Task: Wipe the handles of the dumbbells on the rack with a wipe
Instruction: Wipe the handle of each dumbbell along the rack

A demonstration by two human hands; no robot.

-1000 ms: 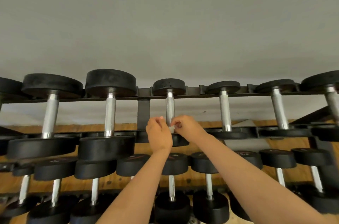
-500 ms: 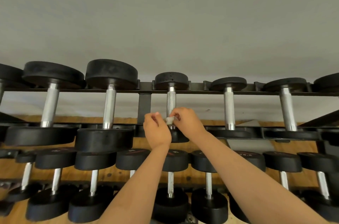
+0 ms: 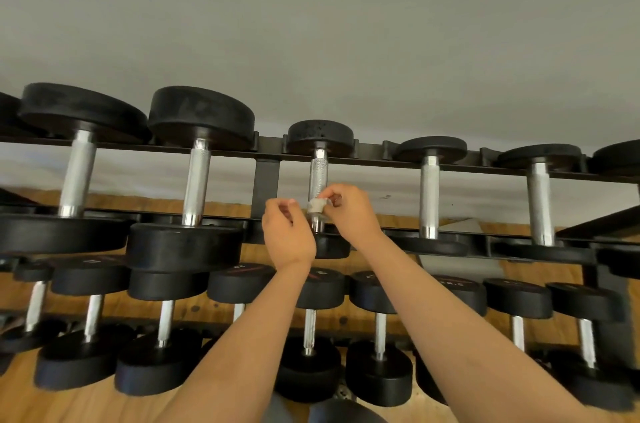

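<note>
Pinches a small crumpled white wipe (image 3: 316, 205) with the right hand (image 3: 349, 213), pressed against the lower part of a knurled silver dumbbell handle (image 3: 318, 175). Holds the left hand (image 3: 289, 237) just beside the wipe, fingers curled; cannot tell whether gripping anything. Works at the top tier of a black metal rack (image 3: 374, 159), between neighbouring black round-headed dumbbells (image 3: 429, 194), above a second row.

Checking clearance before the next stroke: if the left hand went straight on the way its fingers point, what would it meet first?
Most likely the wipe that the right hand pinches round the dumbbell handle, though depth is unclear.
</note>
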